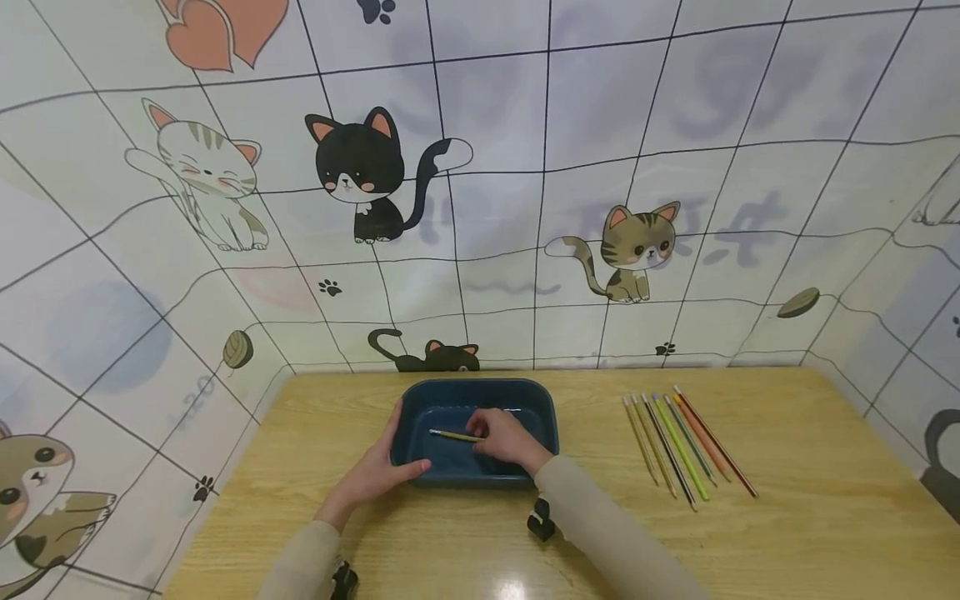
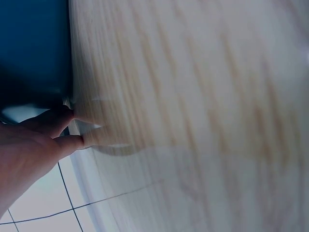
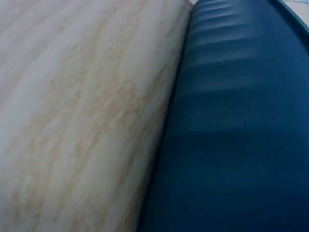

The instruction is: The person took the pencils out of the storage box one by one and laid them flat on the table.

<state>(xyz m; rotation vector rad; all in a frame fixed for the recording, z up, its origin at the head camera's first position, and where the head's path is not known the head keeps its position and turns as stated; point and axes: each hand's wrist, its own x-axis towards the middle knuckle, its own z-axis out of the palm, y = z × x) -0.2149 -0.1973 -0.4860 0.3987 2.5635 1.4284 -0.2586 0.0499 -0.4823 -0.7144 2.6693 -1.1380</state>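
Observation:
A dark blue rectangular dish (image 1: 546, 400) sits on the table in the head view. My left hand (image 1: 384, 462) holds its front left corner, thumb over the rim and fingers along the left side. In the left wrist view, the left hand (image 2: 36, 145) touches the dish's edge. My right hand (image 1: 506, 437) reaches inside the dish and pinches a slim yellowish pencil (image 1: 452, 435), whose pale end points left. The right wrist view shows only the dish's outer wall (image 3: 231, 145) and tabletop; the right hand is out of it.
Several pencils (image 1: 682, 450) in mixed colours lie side by side right of the dish. The wooden table (image 1: 600, 533) meets a wall covering (image 1: 495, 208) with a grid and cartoon cats at the back and sides.

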